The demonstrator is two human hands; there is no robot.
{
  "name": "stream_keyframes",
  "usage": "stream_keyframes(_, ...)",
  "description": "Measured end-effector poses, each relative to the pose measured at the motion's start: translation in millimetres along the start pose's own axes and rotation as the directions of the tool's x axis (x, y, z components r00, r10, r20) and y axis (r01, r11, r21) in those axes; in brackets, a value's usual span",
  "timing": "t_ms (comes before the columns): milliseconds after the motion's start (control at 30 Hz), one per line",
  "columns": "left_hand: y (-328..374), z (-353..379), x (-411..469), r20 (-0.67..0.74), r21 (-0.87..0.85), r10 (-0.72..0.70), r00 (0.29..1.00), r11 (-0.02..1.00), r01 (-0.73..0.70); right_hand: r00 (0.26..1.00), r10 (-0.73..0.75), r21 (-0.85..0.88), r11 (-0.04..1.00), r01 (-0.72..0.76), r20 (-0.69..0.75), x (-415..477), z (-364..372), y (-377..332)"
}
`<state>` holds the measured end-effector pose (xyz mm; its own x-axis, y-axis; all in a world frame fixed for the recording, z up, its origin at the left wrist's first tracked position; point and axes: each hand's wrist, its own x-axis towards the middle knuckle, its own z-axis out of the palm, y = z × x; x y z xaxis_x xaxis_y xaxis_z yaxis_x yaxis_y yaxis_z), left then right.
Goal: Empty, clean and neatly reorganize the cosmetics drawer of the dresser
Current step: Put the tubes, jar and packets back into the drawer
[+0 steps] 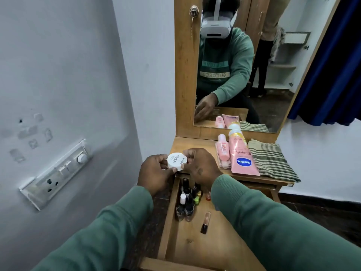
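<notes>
Round white jar point(177, 161), black print on lid, is gripped by left hand point(156, 174) & right hand point(201, 169) over open drawer point(187, 243). On table point(187, 146): 1 Vaseline tube point(243, 159), 1 pink bottle point(223, 147), 1 striped cloth point(271, 159).

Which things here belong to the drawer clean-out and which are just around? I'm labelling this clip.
Part of the job:
white round jar, held in both hands
open drawer
nail polish bottles
lip gloss tube
Vaseline tube
pink bottle
striped cloth

Just around:
mirror
wall switchboard
blue curtain
</notes>
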<state>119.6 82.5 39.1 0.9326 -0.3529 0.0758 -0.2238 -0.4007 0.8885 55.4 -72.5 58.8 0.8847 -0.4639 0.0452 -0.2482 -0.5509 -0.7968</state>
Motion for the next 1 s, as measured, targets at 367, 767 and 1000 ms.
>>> stream_keyframes(367, 14, -16, -47, 0.097, -0.105, 0.003, 0.995, 0.994, 0.008, 0.998, 0.039, 0.304, 0.951, -0.053, 0.052, -64, -23, 8)
stream_keyframes(767, 14, -17, -125, 0.415, 0.277, -0.19, 0.89, 0.958, 0.076, 0.972, 0.136, 0.158, 0.973, -0.167, 0.193, -152, -8, 57)
stream_keyframes(1000, 27, -2, -125, 0.489, 0.594, -0.215, 0.846, 0.792, -0.142, 0.908, 0.217, 0.084, 0.961, -0.263, 0.359, -148, -4, 60)
